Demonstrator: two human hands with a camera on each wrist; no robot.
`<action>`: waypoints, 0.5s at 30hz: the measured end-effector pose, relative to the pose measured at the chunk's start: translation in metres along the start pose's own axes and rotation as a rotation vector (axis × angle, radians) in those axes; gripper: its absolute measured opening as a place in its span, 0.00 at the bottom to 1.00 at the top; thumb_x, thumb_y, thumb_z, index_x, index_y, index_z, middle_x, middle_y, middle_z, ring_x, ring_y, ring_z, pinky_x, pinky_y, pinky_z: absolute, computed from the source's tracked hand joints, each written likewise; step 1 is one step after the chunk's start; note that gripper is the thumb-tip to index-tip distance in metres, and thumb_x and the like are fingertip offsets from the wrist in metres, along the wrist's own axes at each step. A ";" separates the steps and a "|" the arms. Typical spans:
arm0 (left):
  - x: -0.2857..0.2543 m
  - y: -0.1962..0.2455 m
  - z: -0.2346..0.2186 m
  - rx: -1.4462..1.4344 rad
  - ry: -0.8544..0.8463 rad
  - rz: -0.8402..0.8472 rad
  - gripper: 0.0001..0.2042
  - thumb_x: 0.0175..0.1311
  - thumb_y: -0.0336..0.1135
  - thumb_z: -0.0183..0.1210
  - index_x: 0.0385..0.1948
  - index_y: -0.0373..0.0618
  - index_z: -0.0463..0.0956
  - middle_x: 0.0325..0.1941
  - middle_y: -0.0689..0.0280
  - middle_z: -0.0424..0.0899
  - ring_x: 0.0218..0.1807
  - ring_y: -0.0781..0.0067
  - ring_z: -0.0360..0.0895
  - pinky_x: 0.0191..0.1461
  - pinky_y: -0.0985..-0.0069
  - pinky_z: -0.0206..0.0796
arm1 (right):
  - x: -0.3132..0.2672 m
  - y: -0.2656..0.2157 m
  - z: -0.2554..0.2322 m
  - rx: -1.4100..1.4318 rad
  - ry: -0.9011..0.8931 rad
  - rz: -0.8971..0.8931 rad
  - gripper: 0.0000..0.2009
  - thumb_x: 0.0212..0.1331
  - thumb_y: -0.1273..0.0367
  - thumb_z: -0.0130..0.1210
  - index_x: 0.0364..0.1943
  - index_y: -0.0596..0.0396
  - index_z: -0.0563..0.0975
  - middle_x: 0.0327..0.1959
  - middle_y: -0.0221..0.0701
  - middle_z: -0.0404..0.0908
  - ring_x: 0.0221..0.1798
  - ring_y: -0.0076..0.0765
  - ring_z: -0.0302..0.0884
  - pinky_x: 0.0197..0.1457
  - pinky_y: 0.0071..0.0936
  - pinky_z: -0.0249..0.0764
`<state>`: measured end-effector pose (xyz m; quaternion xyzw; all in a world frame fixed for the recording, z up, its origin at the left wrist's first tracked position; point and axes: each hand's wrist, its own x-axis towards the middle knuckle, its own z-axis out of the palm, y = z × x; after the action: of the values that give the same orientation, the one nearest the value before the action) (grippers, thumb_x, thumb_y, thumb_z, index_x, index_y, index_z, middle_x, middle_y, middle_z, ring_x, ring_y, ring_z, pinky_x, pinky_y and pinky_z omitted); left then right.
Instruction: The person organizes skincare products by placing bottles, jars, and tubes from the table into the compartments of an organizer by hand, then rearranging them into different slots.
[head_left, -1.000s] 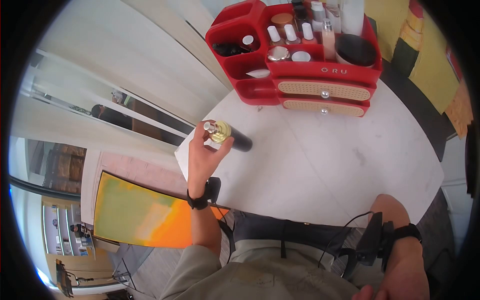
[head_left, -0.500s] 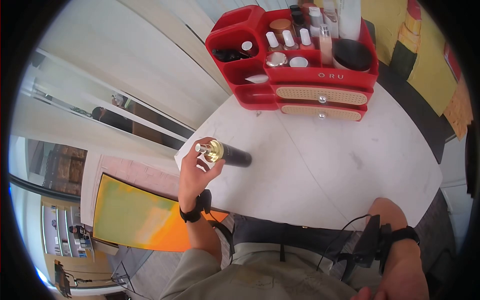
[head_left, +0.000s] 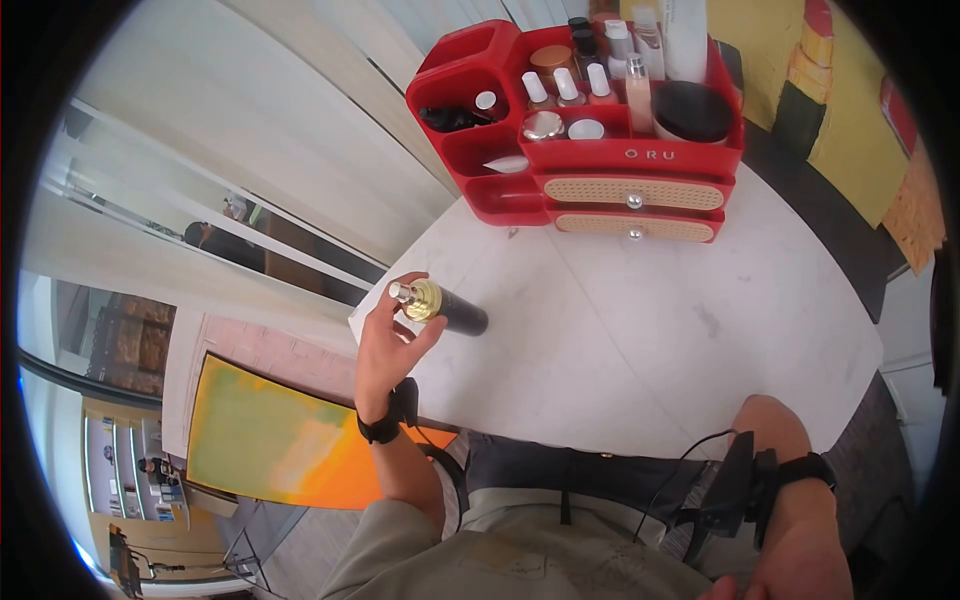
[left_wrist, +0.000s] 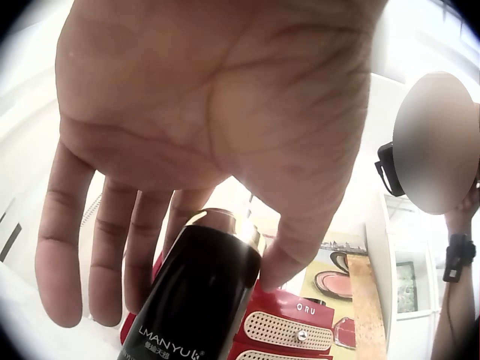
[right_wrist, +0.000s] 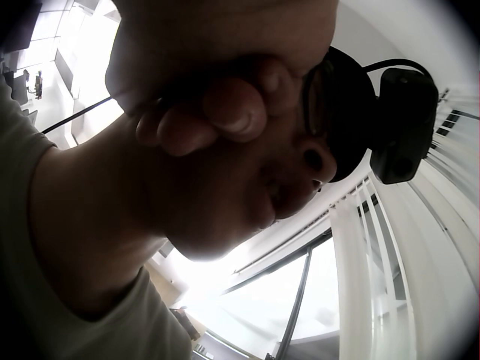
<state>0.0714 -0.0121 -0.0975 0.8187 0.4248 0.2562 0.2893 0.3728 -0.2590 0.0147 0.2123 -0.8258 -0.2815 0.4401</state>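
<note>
My left hand point(head_left: 388, 345) pinches a dark pump bottle point(head_left: 462, 314) at its gold collar point(head_left: 424, 299), thumb on one side and index finger on the other. The silver nozzle points toward me, and the base is close over the left part of the white table point(head_left: 650, 330). In the left wrist view the bottle point(left_wrist: 199, 292) shows white lettering, while the other fingers point(left_wrist: 60, 277) extend past it without wrapping round. My right hand point(right_wrist: 217, 112) is idle near the face, fingers loosely curled and holding nothing; only part of it appears at the head view's bottom edge.
A red organizer point(head_left: 590, 158) with two woven-front drawers stands at the table's back, holding nail polish bottles point(head_left: 568, 88), a black-lidded jar point(head_left: 692, 110), a tube and other cosmetics. Pale blinds point(head_left: 300, 130) border the left. A green and orange panel point(head_left: 280, 435) lies left of the table.
My left hand has drawn the pump bottle toward me and slightly left, farther from the organizer, mostly during the first half second. The right arm stays nearly still.
</note>
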 end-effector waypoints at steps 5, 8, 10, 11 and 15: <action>0.010 0.022 -0.026 -0.073 0.116 0.208 0.27 0.60 0.34 0.69 0.63 0.44 0.74 0.50 0.68 0.85 0.46 0.77 0.81 0.45 0.77 0.73 | 0.017 -0.003 -0.012 -0.241 -0.290 -0.081 0.20 0.57 0.62 0.66 0.13 0.54 0.73 0.17 0.33 0.78 0.19 0.22 0.76 0.19 0.14 0.62; 0.040 0.054 -0.046 -0.011 0.115 0.252 0.22 0.62 0.33 0.68 0.58 0.42 0.77 0.46 0.67 0.86 0.44 0.77 0.81 0.45 0.77 0.73 | 0.034 -0.003 -0.021 -0.005 -0.546 -0.432 0.19 0.61 0.64 0.66 0.15 0.58 0.75 0.22 0.38 0.81 0.23 0.24 0.79 0.21 0.15 0.66; 0.061 0.086 -0.048 0.100 0.088 0.303 0.18 0.63 0.33 0.68 0.54 0.43 0.80 0.42 0.66 0.87 0.42 0.76 0.82 0.44 0.76 0.73 | 0.034 -0.009 -0.024 -0.006 -0.685 -0.168 0.19 0.63 0.66 0.66 0.18 0.61 0.76 0.26 0.41 0.82 0.26 0.25 0.81 0.23 0.16 0.68; 0.075 0.096 -0.048 0.241 -0.050 0.354 0.18 0.63 0.34 0.68 0.55 0.45 0.79 0.43 0.65 0.87 0.42 0.76 0.82 0.44 0.76 0.73 | 0.043 0.003 -0.021 -0.008 -0.682 -0.169 0.19 0.63 0.66 0.66 0.18 0.61 0.76 0.26 0.41 0.82 0.26 0.25 0.81 0.23 0.16 0.68; 0.129 0.113 -0.026 0.642 -0.312 0.460 0.17 0.63 0.40 0.70 0.51 0.50 0.80 0.41 0.65 0.87 0.40 0.72 0.82 0.42 0.74 0.74 | 0.021 0.002 -0.008 0.086 -0.585 -0.478 0.18 0.63 0.67 0.65 0.18 0.62 0.76 0.25 0.40 0.81 0.26 0.28 0.81 0.22 0.17 0.69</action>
<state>0.1812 0.0506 0.0213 0.9697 0.2402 0.0419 0.0160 0.3687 -0.2722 0.0328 0.3279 -0.8547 -0.3902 0.0984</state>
